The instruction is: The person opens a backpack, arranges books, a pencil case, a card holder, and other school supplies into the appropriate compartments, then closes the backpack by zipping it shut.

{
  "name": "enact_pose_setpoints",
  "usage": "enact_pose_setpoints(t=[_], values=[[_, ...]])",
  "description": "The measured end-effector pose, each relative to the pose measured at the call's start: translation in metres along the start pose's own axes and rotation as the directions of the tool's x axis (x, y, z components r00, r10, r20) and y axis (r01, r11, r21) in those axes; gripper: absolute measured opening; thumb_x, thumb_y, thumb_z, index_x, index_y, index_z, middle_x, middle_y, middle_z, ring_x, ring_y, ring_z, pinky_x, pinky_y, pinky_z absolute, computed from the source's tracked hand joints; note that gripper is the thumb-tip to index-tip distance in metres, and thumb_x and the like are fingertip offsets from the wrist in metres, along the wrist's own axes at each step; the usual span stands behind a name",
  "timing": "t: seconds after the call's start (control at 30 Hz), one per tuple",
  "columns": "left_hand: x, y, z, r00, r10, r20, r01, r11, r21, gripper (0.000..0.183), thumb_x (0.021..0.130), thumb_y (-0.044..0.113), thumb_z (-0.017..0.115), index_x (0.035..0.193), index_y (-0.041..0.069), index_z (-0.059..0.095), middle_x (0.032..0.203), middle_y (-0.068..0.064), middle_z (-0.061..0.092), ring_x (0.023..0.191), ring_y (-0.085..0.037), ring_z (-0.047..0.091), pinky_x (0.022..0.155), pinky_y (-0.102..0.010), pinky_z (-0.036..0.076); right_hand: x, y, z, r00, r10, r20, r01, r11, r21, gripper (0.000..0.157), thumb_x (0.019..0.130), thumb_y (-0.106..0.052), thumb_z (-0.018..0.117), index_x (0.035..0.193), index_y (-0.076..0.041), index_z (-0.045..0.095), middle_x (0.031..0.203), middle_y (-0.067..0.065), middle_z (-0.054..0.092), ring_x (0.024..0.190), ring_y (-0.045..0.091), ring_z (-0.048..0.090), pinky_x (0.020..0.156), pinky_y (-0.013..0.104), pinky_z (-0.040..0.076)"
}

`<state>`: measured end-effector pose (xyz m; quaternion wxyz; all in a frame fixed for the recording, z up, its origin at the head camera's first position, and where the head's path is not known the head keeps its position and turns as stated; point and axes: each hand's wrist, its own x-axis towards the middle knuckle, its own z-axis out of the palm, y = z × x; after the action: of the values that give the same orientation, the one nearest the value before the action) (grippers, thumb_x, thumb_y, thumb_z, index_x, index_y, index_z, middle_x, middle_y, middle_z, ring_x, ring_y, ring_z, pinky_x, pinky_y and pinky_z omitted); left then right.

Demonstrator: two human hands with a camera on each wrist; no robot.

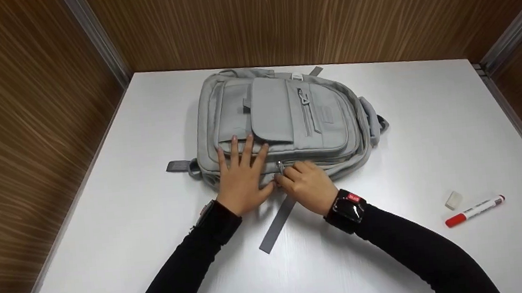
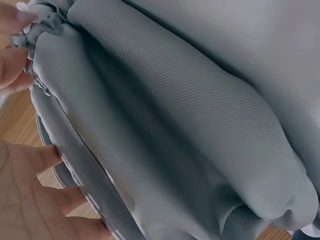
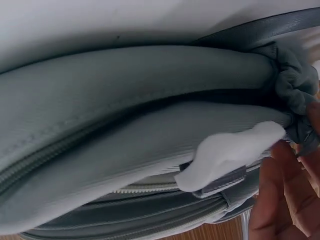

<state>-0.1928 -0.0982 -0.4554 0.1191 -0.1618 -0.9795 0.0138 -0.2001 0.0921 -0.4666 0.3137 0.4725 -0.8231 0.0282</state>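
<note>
A grey backpack [image 1: 272, 112] lies on its back on the white table, front pockets facing up, its top toward the right. My left hand [image 1: 243, 181] rests on its near side with fingers spread over the lower front pocket. Just right of it, my right hand [image 1: 310, 185] has curled fingers and pinches a zipper pull at the near side seam. A metal zipper slider [image 1: 280, 165] shows beside those fingertips. In the right wrist view, fabric [image 3: 295, 85] bunches by the fingers, and a white, soft-looking piece [image 3: 225, 155] lies over the zipper teeth [image 3: 145, 189].
A red-capped white marker [image 1: 475, 211] and a small whitish block [image 1: 453, 200] lie on the table [image 1: 396, 258] at the right. A grey strap [image 1: 278, 224] runs from the backpack toward the near edge. Wood-grain panels [image 1: 277, 20] enclose the back and sides.
</note>
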Motion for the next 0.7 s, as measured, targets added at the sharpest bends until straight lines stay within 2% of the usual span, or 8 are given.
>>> enact_pose_setpoints(t=[0.2,0.43,0.57,0.7], values=[[0.001,0.005,0.0,1.0,-0.022,-0.01,0.022,1.0,0.014,0.093,0.069,0.077,0.037,0.143,0.025,0.013,0.147,-0.015,0.002,0.128,-0.046,-0.004,0.097,-0.063,-0.001,-0.002,0.003,-0.004,0.997,0.008,-0.076,-0.007,1.0,0.018,0.023,0.076,-0.018,0.066,0.092,-0.002,0.065,0.079,0.007,0.062,0.069,0.021,0.054,0.061,0.033,0.047],[0.004,0.016,0.004,0.996,-0.077,-0.037,0.076,0.997,-0.011,0.102,0.062,0.081,0.041,0.142,0.021,0.02,0.145,-0.021,0.006,0.125,-0.05,-0.003,0.096,-0.064,-0.001,-0.005,0.01,-0.01,0.979,0.136,-0.151,-0.138,0.99,-0.001,0.007,0.078,-0.008,0.062,0.076,-0.002,0.061,0.067,0.007,0.059,0.056,0.02,0.049,0.05,0.031,0.043],[0.005,0.022,0.006,0.993,-0.096,-0.07,0.096,0.995,-0.005,0.102,0.063,0.082,0.039,0.14,0.017,0.026,0.143,-0.025,0.009,0.124,-0.053,0.0,0.095,-0.066,0.001,-0.01,0.014,-0.011,0.969,0.199,-0.147,-0.194,0.98,0.053,0.006,0.079,-0.008,0.059,0.074,-0.004,0.058,0.065,0.004,0.056,0.054,0.02,0.048,0.047,0.031,0.043],[0.007,0.026,0.009,0.987,-0.102,-0.124,0.1,0.995,-0.021,0.097,0.065,0.077,0.045,0.136,0.013,0.034,0.141,-0.028,0.013,0.123,-0.055,0.004,0.093,-0.067,0.004,-0.014,0.017,-0.014,0.962,0.253,-0.105,-0.237,0.962,0.138,0.008,0.08,-0.012,0.06,0.076,-0.006,0.058,0.067,0.002,0.057,0.057,0.018,0.051,0.049,0.031,0.045]])
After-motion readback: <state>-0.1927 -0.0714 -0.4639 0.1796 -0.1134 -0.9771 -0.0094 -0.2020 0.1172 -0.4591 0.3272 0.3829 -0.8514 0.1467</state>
